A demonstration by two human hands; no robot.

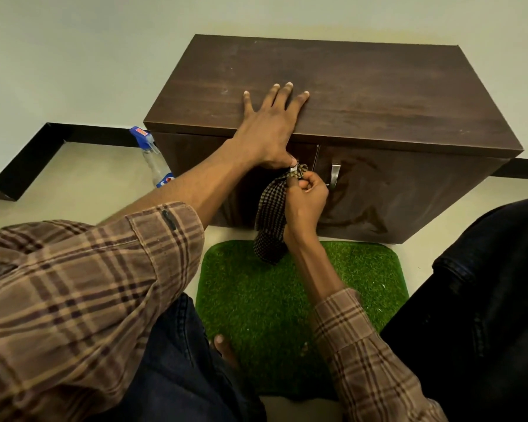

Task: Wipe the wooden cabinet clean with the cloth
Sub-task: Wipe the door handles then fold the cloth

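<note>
Atop the cabinet (333,95), left hand (269,129) lies fingers spread; right hand (305,199) fingers pinch the cloth (270,214) at a door handle.

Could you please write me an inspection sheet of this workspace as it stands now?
Surface: cabinet top bare wood with faint dust marks; smears on right door.
Job's things: checked cloth at the left door handle, its tail hanging to the mat.
Clutter: spray bottle on the floor left of the cabinet.
Hands: left hand flat on the top's front edge; right hand grips the cloth.
Cables: nothing seen.
Surroundings: pale wall, black skirting, pale floor.
</note>
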